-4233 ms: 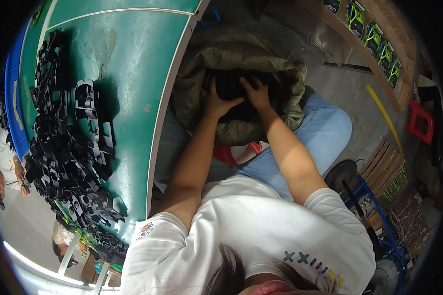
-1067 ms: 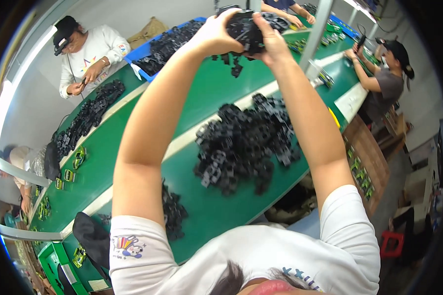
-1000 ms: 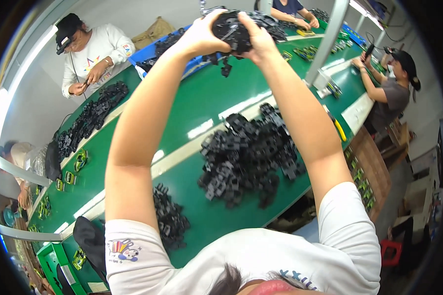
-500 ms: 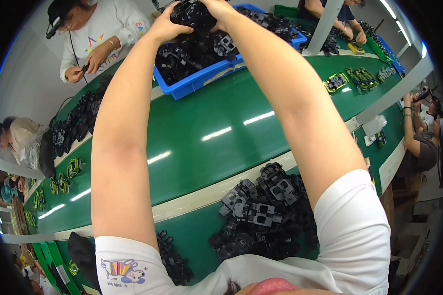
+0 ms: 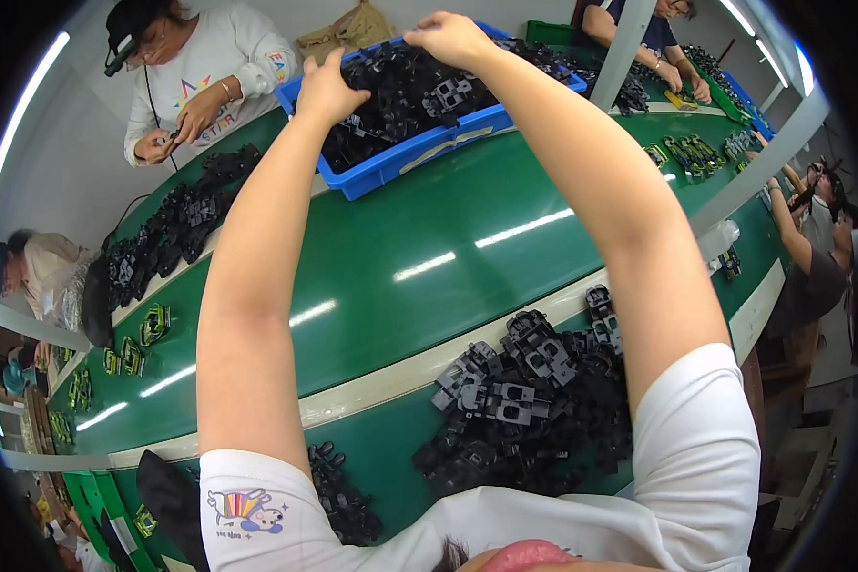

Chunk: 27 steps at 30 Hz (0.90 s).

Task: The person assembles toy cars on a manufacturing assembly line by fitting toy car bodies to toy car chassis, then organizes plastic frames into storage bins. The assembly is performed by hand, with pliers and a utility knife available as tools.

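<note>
Far left of the fingers, seated workers line a grey wall; one in a white top (image 5: 221, 59) handles small parts. Left hand (image 5: 329, 88) rests on black plastic parts (image 5: 402, 95) heaped in a blue bin (image 5: 419, 153), fingers curled into the pile; grip on a piece cannot be told. Right hand (image 5: 451, 36), fingers bent down, touches the same heap. Below the fingers, a glossy green table (image 5: 429, 257) carries another black pile (image 5: 529, 400). Right of them, more workers (image 5: 815, 257).
</note>
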Available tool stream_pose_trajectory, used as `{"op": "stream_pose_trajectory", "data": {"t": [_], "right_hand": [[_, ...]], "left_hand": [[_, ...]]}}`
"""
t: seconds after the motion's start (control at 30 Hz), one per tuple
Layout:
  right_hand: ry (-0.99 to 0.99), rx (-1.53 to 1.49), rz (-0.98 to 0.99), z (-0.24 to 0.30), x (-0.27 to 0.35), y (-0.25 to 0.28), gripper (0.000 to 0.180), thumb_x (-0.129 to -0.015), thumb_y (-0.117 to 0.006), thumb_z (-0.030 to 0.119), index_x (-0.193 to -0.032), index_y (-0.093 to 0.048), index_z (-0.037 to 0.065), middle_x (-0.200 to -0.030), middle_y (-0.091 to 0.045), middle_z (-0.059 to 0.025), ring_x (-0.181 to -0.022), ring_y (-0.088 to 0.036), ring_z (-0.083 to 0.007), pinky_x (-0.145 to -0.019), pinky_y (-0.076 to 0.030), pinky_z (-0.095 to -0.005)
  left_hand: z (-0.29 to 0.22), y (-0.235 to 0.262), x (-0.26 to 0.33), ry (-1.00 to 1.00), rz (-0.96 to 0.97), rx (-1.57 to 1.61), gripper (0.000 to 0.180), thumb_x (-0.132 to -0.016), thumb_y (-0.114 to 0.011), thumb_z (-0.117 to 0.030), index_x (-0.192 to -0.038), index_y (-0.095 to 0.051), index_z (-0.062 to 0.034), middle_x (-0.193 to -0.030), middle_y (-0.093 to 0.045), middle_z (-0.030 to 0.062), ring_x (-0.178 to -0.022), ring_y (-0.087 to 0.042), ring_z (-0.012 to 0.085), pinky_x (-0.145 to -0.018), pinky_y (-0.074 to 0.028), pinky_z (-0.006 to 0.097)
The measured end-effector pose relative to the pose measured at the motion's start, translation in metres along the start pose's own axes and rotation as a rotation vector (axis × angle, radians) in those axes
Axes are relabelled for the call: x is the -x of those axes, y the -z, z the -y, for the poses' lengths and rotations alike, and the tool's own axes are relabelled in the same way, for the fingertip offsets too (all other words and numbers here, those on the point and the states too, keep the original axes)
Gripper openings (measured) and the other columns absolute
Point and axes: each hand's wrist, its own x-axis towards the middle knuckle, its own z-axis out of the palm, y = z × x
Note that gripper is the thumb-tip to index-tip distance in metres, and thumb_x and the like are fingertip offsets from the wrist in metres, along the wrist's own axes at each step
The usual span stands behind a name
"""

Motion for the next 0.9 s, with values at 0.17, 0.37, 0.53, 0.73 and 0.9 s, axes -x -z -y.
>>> {"op": "stream_pose_trajectory", "data": {"t": [0.17,0.37,0.53,0.73,0.9], "right_hand": [[0.158,-0.031,0.299,0.018,0.133,0.115,0.035,-0.078,-0.067,0.029,-0.100,-0.064,0.003,-0.089,-0.065,-0.0104,-0.084,-0.062,-0.0206,-0.078,-0.048,-0.0311],[-0.154,-0.246,0.432,0.022,0.318,0.290,0.024,-0.086,-0.061,0.016,-0.104,-0.059,0.000,-0.094,-0.061,-0.0016,-0.087,-0.057,-0.0071,-0.075,-0.046,-0.0224],[-0.609,-0.269,0.274,-0.017,0.485,0.366,0.019,-0.086,-0.056,0.019,-0.091,-0.067,0.004,-0.087,-0.066,-0.0015,-0.075,-0.059,-0.0062,-0.060,-0.041,-0.0186],[-1.024,-0.471,-0.066,-0.128,0.739,0.298,0.024,-0.085,-0.057,0.022,-0.090,-0.065,0.000,-0.084,-0.067,-0.0079,-0.072,-0.063,-0.0180,-0.068,-0.050,-0.0284],[-0.940,-0.091,0.169,-0.180,0.905,0.129,0.026,-0.084,-0.057,0.025,-0.095,-0.065,0.002,-0.093,-0.067,-0.0108,-0.086,-0.061,-0.0292,-0.076,-0.049,-0.0371]], "left_hand": [[0.005,0.012,0.051,-0.002,0.159,-0.102,0.067,-0.065,-0.073,-0.021,-0.125,-0.048,-0.0098,-0.131,-0.038,0.0300,-0.119,-0.043,0.0402,-0.099,-0.038,0.040],[-0.117,0.050,0.090,-0.608,-0.018,0.122,0.031,-0.075,-0.066,-0.020,-0.101,-0.060,-0.0037,-0.098,-0.060,0.0153,-0.094,-0.058,0.0310,-0.084,-0.046,0.039],[-0.314,0.118,0.226,-1.147,0.527,0.564,0.016,-0.083,-0.062,-0.010,-0.098,-0.062,-0.0039,-0.076,-0.062,0.0062,-0.067,-0.058,0.0145,-0.059,-0.047,0.027],[-0.483,0.091,0.421,-1.396,0.999,0.522,0.013,-0.066,-0.057,-0.009,-0.070,-0.063,0.0020,-0.068,-0.060,0.0208,-0.068,-0.061,0.0355,-0.062,-0.049,0.039],[-0.538,-0.056,0.608,-0.515,1.152,0.767,0.019,-0.070,-0.052,-0.012,-0.079,-0.065,-0.0020,-0.080,-0.063,0.0218,-0.083,-0.061,0.0375,-0.075,-0.049,0.041]]}}
